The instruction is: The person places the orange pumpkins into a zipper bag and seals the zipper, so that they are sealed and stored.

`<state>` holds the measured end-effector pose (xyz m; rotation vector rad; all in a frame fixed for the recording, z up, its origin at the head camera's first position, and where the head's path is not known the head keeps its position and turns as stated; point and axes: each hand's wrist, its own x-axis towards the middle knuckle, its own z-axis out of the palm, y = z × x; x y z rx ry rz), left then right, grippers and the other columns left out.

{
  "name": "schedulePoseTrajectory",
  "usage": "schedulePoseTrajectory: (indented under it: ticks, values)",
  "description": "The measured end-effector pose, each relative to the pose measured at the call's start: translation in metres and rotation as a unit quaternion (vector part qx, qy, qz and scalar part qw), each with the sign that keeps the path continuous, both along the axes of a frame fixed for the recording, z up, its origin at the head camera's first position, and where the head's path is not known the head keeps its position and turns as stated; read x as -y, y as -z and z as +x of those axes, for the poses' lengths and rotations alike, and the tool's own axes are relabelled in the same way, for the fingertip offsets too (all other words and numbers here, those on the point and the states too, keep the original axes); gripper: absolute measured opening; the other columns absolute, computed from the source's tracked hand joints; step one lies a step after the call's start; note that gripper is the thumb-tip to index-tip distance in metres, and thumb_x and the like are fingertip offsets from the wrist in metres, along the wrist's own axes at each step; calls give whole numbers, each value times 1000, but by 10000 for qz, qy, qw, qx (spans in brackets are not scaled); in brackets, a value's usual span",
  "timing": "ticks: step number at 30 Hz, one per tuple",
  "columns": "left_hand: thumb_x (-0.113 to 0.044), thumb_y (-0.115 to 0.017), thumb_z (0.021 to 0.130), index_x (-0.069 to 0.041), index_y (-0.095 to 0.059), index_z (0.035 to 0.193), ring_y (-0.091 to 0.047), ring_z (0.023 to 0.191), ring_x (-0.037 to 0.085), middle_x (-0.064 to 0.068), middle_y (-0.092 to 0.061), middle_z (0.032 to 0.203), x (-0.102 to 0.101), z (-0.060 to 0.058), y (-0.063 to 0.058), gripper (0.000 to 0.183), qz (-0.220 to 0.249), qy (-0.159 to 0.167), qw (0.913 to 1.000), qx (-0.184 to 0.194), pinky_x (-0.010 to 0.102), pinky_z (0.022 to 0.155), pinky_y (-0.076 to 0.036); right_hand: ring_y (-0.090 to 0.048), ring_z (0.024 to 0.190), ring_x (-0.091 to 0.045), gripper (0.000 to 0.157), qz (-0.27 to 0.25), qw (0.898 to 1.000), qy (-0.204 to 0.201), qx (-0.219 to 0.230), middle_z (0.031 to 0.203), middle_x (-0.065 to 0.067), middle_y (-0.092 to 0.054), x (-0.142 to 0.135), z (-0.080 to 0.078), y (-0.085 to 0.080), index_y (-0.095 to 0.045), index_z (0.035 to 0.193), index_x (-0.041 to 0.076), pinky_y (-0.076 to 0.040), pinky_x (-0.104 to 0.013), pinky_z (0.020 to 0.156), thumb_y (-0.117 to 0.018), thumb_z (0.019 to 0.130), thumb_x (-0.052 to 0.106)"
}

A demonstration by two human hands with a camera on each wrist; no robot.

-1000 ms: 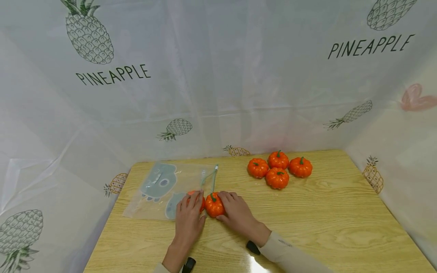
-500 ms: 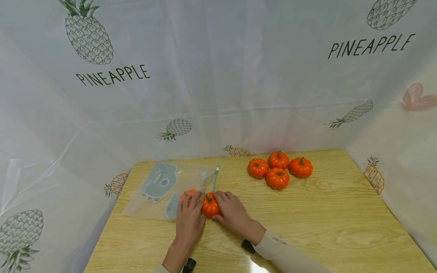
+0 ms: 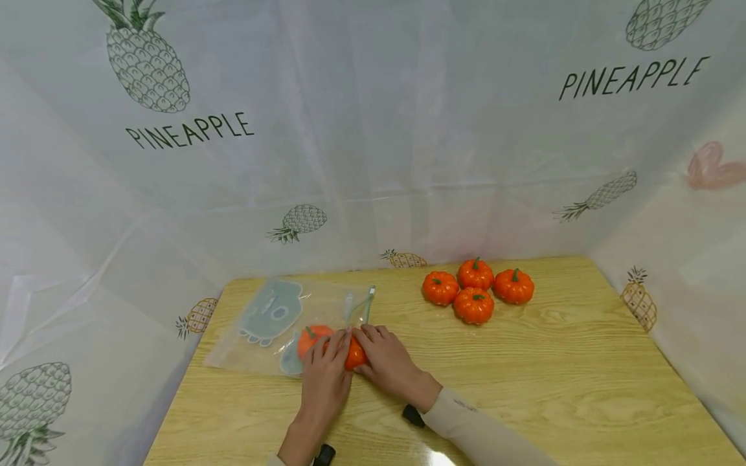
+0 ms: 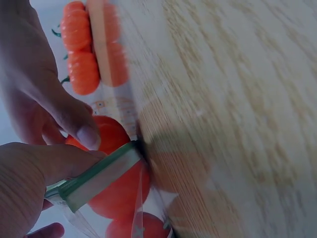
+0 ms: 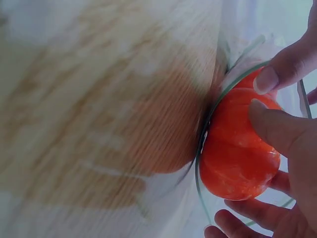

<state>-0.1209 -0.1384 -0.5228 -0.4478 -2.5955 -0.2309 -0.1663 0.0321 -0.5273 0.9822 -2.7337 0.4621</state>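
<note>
A clear slider zip bag (image 3: 326,301) with blue-grey cartoon prints lies on the left of the table. One small orange pumpkin (image 3: 313,338) shows through its plastic. My left hand (image 3: 326,378) holds the bag's mouth, its thumb against the green zip edge (image 4: 101,176) in the left wrist view. With my right hand (image 3: 389,366) I grip a second pumpkin (image 5: 240,144). The bag's green rim runs around this pumpkin in the right wrist view, and the left thumb is close to the right one. My left fingers partly cover both pumpkins in the head view.
Several more orange pumpkins (image 3: 474,305) with green stems sit grouped at the back of the wood-grain table (image 3: 524,388). A white pineapple-print sheet (image 3: 373,142) hangs behind the table and along its sides.
My right hand has moved left, pushing its pumpkin into the bag's mouth. The first pumpkin has slid left from under my left hand, deeper inside the bag. The back group has stayed put.
</note>
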Motion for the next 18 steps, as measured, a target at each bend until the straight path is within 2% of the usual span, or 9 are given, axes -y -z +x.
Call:
schedulePoseTrajectory:
  ticks: [6, 11, 18]
  values:
    - [-7, -94, 70, -6, -68, 140, -57, 121, 34, 7, -64, 139, 0, -1, 0, 74, -30, -47, 10000, 43, 52, 95, -51, -58, 126, -32, 70, 14, 9999, -39, 168, 143, -15, -58, 1, -1, 0, -54, 153, 6, -52, -45, 107, -78, 96, 39]
    - [-12, -98, 69, -5, -71, 136, -58, 120, 34, 7, -64, 137, 1, -1, 0, 73, 62, -21, 10000, -7, 52, 93, -52, -60, 124, -34, 71, -313, 9988, 227, 317, 139, -18, -61, -5, 1, 1, -55, 149, 1, -52, -48, 106, -82, 94, 37]
    - [-14, -99, 69, -5, -70, 136, -58, 119, 34, 7, -64, 137, 0, -2, -1, 74, 6, -21, 10000, -42, 51, 93, -51, -61, 118, -33, 59, -405, 9975, 528, 238, 131, -16, -64, -7, 1, 4, -63, 136, 3, -55, -48, 99, -83, 93, 38]
